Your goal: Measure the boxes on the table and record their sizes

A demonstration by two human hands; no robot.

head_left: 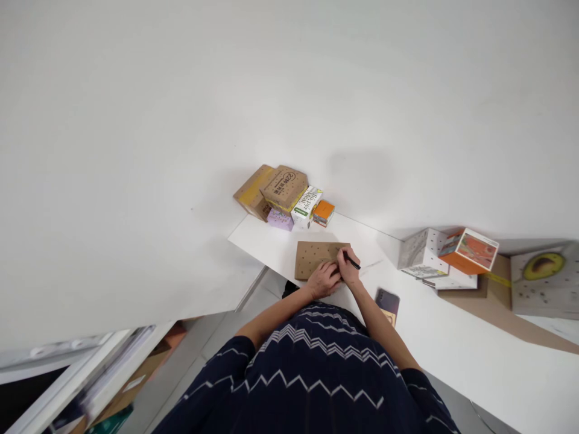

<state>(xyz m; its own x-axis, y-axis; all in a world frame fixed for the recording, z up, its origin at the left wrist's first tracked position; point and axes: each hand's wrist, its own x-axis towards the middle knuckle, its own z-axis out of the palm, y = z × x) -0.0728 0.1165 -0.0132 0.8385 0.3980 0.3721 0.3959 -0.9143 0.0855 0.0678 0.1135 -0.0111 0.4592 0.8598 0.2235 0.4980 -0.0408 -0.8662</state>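
A flat brown piece of cardboard [312,256] with dark dots lies on the white table in front of me. My left hand [323,280] rests on its lower edge, fingers laid over the surface and somewhat spread. Beside it, my right hand [348,265] grips a black pen [351,260], which tilts across the fingers above the cardboard's right side. The pen's tip is hidden by the hand. To the right of my right forearm lies a dark phone [388,301], partly covered by that forearm.
Brown boxes [284,187], a purple box [280,219], a white box [307,206] and a small orange box [323,213] stand against the wall. Further right, an orange-and-white box [470,250] sits on white boxes [423,250], near a large avocado-printed box [543,280].
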